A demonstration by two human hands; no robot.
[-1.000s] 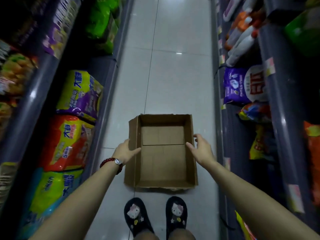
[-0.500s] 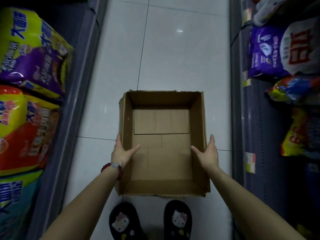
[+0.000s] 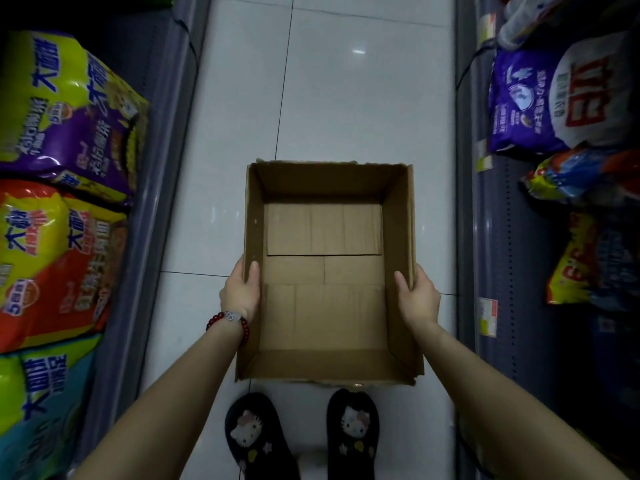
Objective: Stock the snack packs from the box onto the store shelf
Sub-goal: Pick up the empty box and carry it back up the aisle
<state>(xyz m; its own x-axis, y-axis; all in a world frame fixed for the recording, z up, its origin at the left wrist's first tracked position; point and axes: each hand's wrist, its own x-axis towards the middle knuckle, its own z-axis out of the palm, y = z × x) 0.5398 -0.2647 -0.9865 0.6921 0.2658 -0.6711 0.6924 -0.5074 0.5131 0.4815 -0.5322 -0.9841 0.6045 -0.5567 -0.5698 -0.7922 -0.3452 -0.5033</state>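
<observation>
Hands, two: left hand [image 3: 241, 292] and right hand [image 3: 417, 295] grip one box [image 3: 325, 362] (fingers curled over its side walls).

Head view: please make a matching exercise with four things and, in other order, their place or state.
Things:
1. box
2. left hand
3. purple bag
4. bracelet

Places or states:
A. on the right shelf
B. empty, on the floor
C. around the left wrist
D. grips the box's left wall

Pairs: 1-B, 2-D, 3-A, 4-C

Open tiled aisle [image 3: 346, 98] ahead of the box [image 3: 325, 362]; packed shelves [image 3: 166, 168] hem both sides.
</observation>
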